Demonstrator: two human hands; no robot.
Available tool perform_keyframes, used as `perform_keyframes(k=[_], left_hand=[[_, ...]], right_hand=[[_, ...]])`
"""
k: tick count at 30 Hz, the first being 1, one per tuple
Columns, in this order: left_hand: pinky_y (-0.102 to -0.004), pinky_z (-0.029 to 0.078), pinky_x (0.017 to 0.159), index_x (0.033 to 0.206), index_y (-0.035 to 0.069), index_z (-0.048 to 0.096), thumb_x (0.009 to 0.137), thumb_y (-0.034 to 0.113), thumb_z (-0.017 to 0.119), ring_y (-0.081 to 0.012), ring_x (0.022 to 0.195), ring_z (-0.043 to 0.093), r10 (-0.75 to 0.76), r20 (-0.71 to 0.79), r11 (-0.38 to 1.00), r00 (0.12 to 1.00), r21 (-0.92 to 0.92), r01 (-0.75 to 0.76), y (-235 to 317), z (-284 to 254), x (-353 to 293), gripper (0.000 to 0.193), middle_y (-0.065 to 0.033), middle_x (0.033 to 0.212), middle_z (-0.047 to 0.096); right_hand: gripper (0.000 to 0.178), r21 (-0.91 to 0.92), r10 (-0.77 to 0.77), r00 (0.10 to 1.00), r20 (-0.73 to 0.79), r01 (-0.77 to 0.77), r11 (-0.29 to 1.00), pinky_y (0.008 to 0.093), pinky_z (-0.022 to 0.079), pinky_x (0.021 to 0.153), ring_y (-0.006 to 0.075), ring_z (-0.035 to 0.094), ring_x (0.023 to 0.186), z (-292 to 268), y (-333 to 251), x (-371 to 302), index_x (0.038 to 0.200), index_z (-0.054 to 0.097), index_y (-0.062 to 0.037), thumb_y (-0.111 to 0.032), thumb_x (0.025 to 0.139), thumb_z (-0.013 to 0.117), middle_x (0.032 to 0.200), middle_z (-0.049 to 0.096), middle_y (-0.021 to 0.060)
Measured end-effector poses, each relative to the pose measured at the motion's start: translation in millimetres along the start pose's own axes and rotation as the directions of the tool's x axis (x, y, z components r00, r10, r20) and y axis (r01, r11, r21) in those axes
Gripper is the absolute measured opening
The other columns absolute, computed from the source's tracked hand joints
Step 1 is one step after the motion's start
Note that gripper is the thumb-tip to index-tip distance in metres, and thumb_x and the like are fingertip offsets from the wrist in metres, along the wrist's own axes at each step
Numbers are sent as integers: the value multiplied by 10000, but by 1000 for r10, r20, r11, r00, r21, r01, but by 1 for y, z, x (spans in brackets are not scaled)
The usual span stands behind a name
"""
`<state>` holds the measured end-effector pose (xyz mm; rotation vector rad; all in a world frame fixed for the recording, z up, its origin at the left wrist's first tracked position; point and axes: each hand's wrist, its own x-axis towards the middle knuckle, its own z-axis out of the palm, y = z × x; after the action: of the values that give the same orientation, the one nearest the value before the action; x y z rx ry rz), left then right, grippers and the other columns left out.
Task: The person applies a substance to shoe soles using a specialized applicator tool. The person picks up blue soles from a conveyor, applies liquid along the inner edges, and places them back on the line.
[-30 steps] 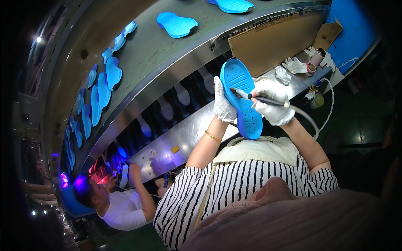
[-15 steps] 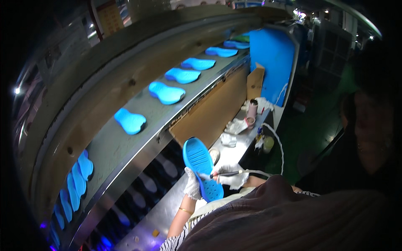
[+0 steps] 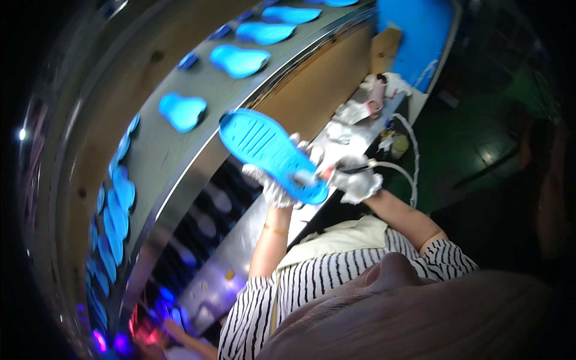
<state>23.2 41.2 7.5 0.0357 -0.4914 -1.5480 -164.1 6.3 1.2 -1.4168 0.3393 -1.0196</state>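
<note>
A blue shoe sole [image 3: 259, 143], slotted in its upper part, lies tilted across my left hand [image 3: 275, 187]. That hand wears a white glove and is closed round the sole from below, with fingers showing past both edges. My right hand [image 3: 359, 183], gloved too, grips a slim dark brush-like tool [image 3: 356, 169] joined to a white hose [image 3: 396, 168]. The tool's tip is blurred at the sole's lower right end, beside a pale wet-looking patch. Whether it touches there, I cannot tell.
A curved grey conveyor [image 3: 153, 141] carries several blue soles [image 3: 240, 61] beyond my hands. Along it stands a cardboard panel [image 3: 327, 75]. A metal bench [image 3: 225, 258] holds crumpled white cloths [image 3: 340, 132] and a pink cup [image 3: 377, 96]. Another person's arm [image 3: 186, 336] shows at lower left.
My view has shifted. The sole has swung from near upright to a diagonal slant, top leftward. The tool has gone from its middle to its lower end.
</note>
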Motion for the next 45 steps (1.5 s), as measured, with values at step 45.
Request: perform_keyframes(k=[45], left_hand=[[-318, 556, 834, 1383, 49, 514, 912, 663, 557, -173, 913, 654, -42, -573, 427, 818, 730, 533, 73, 17, -5, 775, -128, 1129, 664]], right_hand=[[147, -344, 255, 825, 504, -79, 936, 312, 521, 806, 177, 637, 863, 22, -25, 27, 882, 629, -56, 16, 758, 659, 948, 656, 76]])
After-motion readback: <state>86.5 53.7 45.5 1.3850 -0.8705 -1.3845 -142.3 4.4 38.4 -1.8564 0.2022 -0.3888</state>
